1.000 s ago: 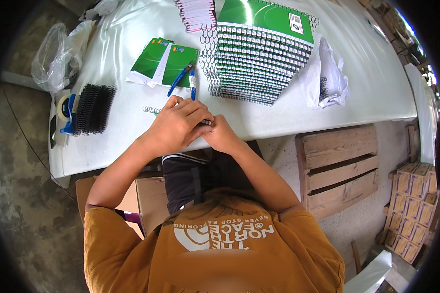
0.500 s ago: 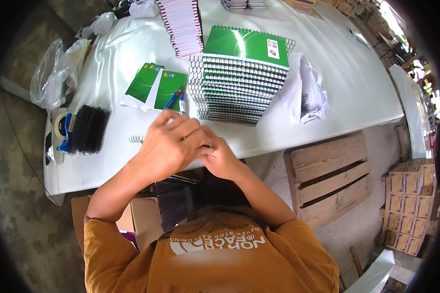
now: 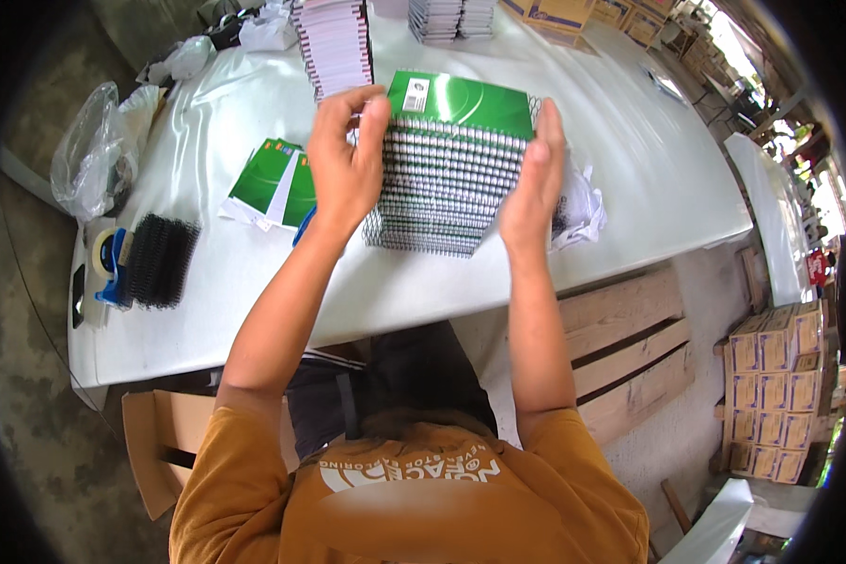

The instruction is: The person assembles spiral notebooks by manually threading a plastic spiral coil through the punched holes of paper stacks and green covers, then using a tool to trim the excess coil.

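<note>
A tall stack of green spiral notebooks (image 3: 446,179) stands on the table between my hands, wire coils facing me in rows. The top cover lies with its white label at the left. My left hand (image 3: 348,155) rests against the stack's left side, thumb and fingers apart. Along the right side my right hand (image 3: 533,183) lies flat with fingers stretched out. Left of my left wrist are loose green covers (image 3: 261,176). A blue-handled tool (image 3: 304,226) is partly hidden behind my left forearm.
Black binding coils (image 3: 163,261) and a blue tape dispenser (image 3: 113,268) sit at the table's left. Behind the stack rises a pile of unbound books (image 3: 334,47). A white plastic bag (image 3: 583,211) lies to the right. Wooden slats (image 3: 630,329) and stacked cartons (image 3: 771,390) are beyond the table edge.
My hands have parted and moved forward from the table's near side to the stack's two sides. The top cover's label now sits left instead of right. The view has shifted slightly.
</note>
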`<state>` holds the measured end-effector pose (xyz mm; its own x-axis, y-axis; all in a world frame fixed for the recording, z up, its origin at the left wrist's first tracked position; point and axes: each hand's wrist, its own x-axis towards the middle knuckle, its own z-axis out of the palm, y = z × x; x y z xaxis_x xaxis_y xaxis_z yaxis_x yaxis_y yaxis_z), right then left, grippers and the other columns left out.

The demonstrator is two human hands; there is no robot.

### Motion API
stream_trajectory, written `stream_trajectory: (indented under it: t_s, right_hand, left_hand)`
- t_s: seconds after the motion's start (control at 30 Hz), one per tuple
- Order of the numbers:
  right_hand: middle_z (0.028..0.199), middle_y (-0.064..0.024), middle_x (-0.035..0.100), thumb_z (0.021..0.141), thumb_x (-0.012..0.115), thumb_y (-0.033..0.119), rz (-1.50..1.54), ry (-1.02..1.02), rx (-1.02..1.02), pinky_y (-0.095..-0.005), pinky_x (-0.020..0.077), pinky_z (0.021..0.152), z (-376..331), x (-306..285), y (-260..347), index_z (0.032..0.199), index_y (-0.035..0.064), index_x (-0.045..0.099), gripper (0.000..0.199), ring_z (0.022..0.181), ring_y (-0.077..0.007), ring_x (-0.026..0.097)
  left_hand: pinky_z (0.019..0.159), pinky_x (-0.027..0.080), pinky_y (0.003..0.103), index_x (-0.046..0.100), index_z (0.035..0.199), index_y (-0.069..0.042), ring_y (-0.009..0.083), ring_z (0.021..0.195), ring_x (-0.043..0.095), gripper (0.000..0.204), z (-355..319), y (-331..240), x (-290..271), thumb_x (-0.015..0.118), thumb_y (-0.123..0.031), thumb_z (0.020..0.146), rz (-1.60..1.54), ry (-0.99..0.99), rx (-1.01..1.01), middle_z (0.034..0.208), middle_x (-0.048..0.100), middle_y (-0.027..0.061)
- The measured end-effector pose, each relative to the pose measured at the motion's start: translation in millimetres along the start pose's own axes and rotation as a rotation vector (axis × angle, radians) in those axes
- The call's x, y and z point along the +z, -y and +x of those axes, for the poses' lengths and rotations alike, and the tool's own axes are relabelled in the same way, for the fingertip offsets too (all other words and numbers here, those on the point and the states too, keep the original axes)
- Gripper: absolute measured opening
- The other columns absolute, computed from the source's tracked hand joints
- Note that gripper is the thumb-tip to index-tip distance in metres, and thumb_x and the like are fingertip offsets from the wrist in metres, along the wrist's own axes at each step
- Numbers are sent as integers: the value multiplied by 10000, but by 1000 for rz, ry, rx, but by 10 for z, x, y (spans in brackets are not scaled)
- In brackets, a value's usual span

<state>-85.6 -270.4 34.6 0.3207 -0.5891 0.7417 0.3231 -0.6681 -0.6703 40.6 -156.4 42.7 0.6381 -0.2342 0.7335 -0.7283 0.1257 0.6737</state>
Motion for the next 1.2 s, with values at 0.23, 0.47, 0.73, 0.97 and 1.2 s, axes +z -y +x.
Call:
stream_trajectory:
  t_s: [0.23, 0.47, 0.73, 0.97, 1.2]
  right_hand:
    - [1158, -225, 571, 965, 421, 235, -171, -166, 24, -315, 449, 855, -117, 127, 100, 1242, -34, 468, 389, 1010, -244, 588]
    - [1304, -266, 440, 945, 429, 216, -168, -173, -169, -432, 239, 1061, -238, 27, 153, 1291, -60, 387, 445, 1277, -363, 354]
    - [1259, -261, 478, 793, 568, 64, 182, 375, -219, -468, 255, 1050, -1304, 629, 314, 1209, 2, 436, 441, 1245, -437, 365]
    - [1365, -295, 330, 803, 577, 103, -151, 711, 167, -486, 228, 1059, -1694, 1119, 86, 1369, -25, 245, 669, 1282, -451, 291]
    - [1369, -308, 311, 792, 530, 39, -337, 745, 99, -530, 182, 1071, -1746, 1349, -141, 1371, -43, 211, 667, 1308, -465, 234]
  left_hand:
    - [682, 465, 269, 621, 950, -19, 123, 718, 576, 218, -53, -22, -73, 629, -221, 869, -104, -26, -69, 826, 648, 69]
    - [746, 478, 408, 556, 1083, -37, 304, 908, 619, 487, 62, 765, -1102, 653, -401, 775, 1014, 389, -511, 987, 639, 149]
    - [782, 430, 480, 520, 1031, 22, 313, 1000, 577, 701, -483, 961, -861, 713, -544, 665, 1316, 478, -467, 1051, 587, 196]
    - [833, 422, 445, 534, 1054, 7, 299, 987, 586, 628, -308, 1002, -1007, 806, -369, 630, 1146, 505, -711, 1039, 598, 152]
    - [762, 481, 425, 450, 1138, -18, 323, 904, 629, 643, -389, 1050, -1021, 794, -256, 648, 973, 338, -713, 980, 637, 172]
